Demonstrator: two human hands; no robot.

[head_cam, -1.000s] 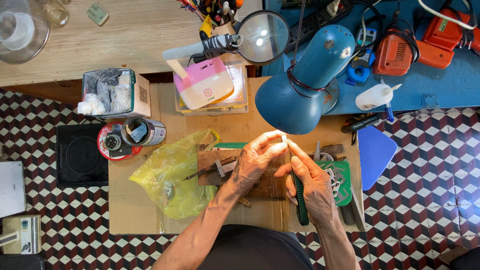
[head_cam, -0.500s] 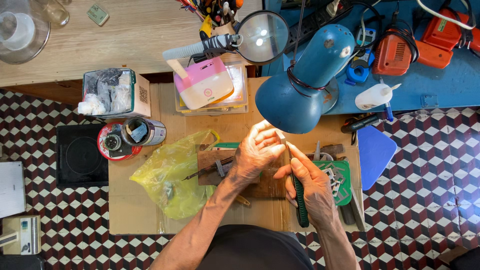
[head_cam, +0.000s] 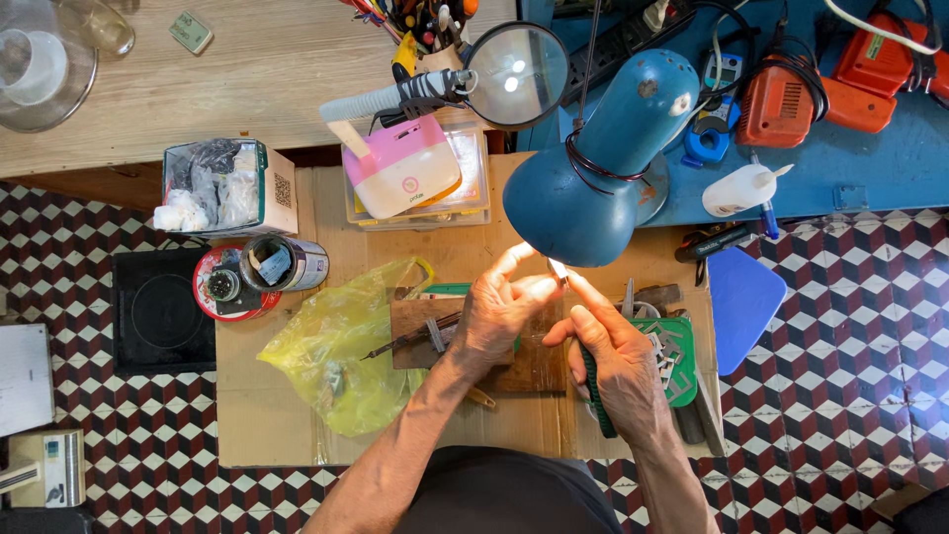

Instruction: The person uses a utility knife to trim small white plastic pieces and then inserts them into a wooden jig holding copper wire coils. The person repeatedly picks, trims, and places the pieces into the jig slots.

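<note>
Tiny bright part pinched between the fingertips of my left hand and my right hand, lit hard right under the blue lamp; too small to tell its shape. Green-handled tool lies slantwise in my right palm, handle toward me.

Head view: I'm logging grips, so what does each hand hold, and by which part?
The left hand pinches a tiny, glare-washed piece between its fingertips; what it is cannot be told. The right hand grips a dark green tool by its handle.

Checkered red, black and white tile floor, pale wooden tabletop, blue bench, lit blue desk lamp
</note>
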